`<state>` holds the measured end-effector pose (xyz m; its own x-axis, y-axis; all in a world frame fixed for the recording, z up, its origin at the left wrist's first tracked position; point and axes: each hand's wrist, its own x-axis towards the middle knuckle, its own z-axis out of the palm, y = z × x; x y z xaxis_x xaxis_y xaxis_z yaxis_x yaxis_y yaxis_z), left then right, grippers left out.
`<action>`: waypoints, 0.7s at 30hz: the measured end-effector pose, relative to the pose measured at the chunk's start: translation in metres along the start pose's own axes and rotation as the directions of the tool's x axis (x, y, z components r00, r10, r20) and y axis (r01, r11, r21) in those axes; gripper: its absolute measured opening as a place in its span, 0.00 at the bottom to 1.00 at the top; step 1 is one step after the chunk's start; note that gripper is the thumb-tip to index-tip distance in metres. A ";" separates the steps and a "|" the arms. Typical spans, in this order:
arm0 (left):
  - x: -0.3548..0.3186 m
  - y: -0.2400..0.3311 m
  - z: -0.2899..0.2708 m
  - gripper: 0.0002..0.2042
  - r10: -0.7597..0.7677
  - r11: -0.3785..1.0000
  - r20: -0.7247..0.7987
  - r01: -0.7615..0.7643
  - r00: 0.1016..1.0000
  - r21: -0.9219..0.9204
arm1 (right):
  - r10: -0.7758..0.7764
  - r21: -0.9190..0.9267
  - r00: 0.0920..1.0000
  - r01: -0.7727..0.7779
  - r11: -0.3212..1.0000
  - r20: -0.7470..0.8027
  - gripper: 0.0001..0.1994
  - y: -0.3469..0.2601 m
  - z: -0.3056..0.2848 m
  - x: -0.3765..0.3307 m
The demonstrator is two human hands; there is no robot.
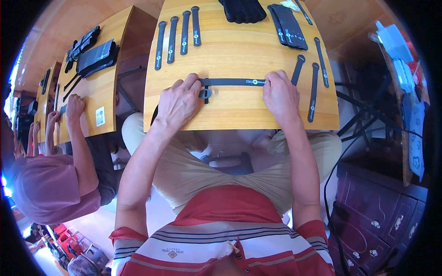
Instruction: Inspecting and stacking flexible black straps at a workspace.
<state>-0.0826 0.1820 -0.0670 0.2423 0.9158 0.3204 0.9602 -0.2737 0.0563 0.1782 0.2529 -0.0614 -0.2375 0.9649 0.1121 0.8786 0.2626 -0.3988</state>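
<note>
A flat black strap point(232, 82) with a small printed mark is stretched level across the near half of the wooden table point(230, 112). My left hand point(178, 103) is closed on its left end. My right hand point(282, 97) pinches the other end, just past the printed mark. Beside the left fingers, under the strap, lies a short dark piece with a grey rounded part point(206, 94); its exact form is hard to make out. Two similar loose straps, a slanted one point(298, 69) and an upright one point(313, 94), lie right of my right hand.
Several straps point(171, 40) lie in a row at the back left. A strap stack point(287, 28) and a black bundle point(243, 10) are at the far side. Another person's hand point(75, 108) rests at the left table point(103, 87). Drawers point(368, 216) stand lower right.
</note>
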 end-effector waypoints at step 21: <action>-0.012 0.018 -0.007 0.19 -0.011 1.000 0.074 0.011 0.997 0.006 | 0.004 -0.033 1.000 -0.004 0.999 0.009 0.09 -0.007 -0.004 -0.001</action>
<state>-0.0697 0.1640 -0.0633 0.2412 0.9379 0.2494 0.9635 -0.2623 0.0546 0.1739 0.2506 -0.0553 -0.2376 0.9660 0.1018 0.8929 0.2585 -0.3686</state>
